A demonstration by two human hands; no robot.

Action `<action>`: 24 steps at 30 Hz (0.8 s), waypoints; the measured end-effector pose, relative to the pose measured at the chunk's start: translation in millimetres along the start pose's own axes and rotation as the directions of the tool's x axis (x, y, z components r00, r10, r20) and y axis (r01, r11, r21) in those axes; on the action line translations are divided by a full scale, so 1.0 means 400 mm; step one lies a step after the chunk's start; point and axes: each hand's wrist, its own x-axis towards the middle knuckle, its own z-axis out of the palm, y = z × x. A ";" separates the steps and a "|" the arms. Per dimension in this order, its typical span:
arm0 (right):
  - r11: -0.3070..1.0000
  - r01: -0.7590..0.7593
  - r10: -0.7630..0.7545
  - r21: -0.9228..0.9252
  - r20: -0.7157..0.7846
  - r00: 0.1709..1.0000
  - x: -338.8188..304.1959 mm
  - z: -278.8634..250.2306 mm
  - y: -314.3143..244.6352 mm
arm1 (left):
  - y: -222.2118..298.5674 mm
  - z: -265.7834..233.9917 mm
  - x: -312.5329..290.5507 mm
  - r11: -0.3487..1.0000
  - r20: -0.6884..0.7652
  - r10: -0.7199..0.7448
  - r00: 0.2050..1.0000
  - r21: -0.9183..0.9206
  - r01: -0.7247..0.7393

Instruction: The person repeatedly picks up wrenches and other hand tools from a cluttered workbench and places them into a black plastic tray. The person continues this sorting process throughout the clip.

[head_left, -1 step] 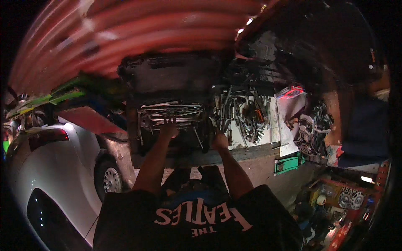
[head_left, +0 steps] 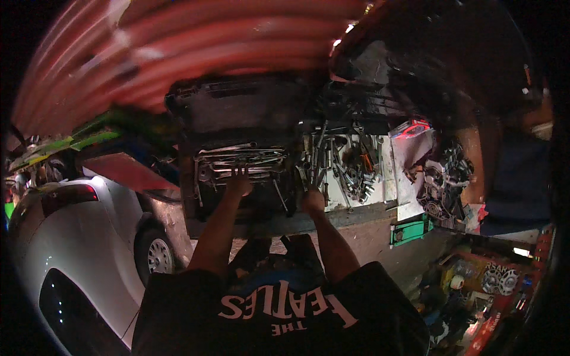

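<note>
My left hand lies over an open black tool case, fingers stretched out and apart on a pile of silver wrenches. A single loose wrench rests at a slant in the case, to the right of that hand. By the case's right edge is my right hand, its fingers curled in; what they hold, if anything, is hidden in shadow. Just beyond its fingertips lie more wrenches, and a dark-handled tool is close to its right side. The raised case lid stands behind.
Sockets and hand tools cover a white sheet to the right. Farther right are a metal engine part and a green tool at the bench edge. A white car stands at left, beside a reddish panel.
My right hand has drawn back very slightly toward me, its fingers more bunched. My left hand stays in place on the wrenches.
</note>
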 end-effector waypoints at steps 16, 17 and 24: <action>0.970 0.164 -0.154 0.177 -0.073 0.985 0.083 -0.110 0.300 | 0.388 0.004 0.072 0.995 -0.046 0.009 0.999 -0.097 -0.013; 0.967 0.172 -0.170 0.186 -0.025 0.985 0.082 -0.153 0.277 | 0.353 0.062 0.102 0.985 -0.104 -0.085 0.991 -0.159 0.068; 0.942 0.308 -0.287 0.130 -0.162 0.944 0.141 -0.191 0.535 | 0.461 0.047 0.108 0.945 0.090 -0.260 0.961 -0.180 0.272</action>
